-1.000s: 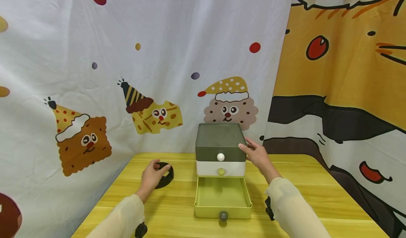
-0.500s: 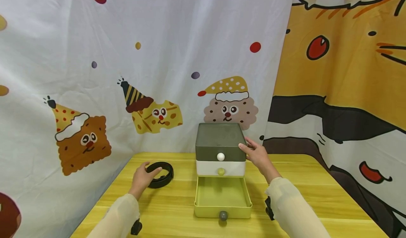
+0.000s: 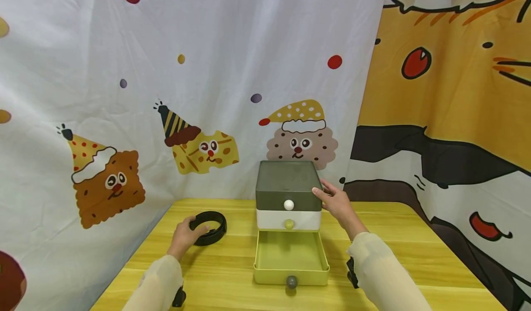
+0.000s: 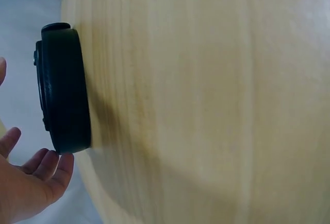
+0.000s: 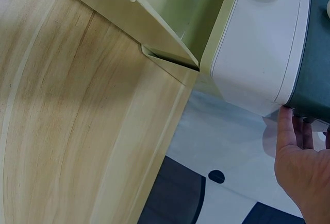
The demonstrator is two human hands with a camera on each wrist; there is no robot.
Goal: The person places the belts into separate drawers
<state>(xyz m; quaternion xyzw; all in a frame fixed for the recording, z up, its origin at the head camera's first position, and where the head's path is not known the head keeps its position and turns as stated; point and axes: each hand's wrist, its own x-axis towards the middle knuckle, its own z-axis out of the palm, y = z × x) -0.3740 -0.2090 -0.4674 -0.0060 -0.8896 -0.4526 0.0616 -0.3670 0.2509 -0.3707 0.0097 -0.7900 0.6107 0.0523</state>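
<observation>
A rolled black belt stands on its edge as a ring on the left of the table. My left hand is at its left side, fingertips touching the outer edge of the belt in the left wrist view and the thumb apart from the fingers. A small drawer box has a dark green top tier, a white middle tier and a yellow-green bottom drawer pulled out, with nothing in it. My right hand rests against the box's right side with fairly straight fingers, some hidden behind it.
The wooden table carries the box and belt. A printed cloth hangs close behind the table, and another printed cloth on the right. The open drawer juts out toward me, with a grey knob in front.
My left hand has drawn back left from over the belt to its outer left side, then dipped slightly. The belt, the box and my right hand have stayed nearly in place.
</observation>
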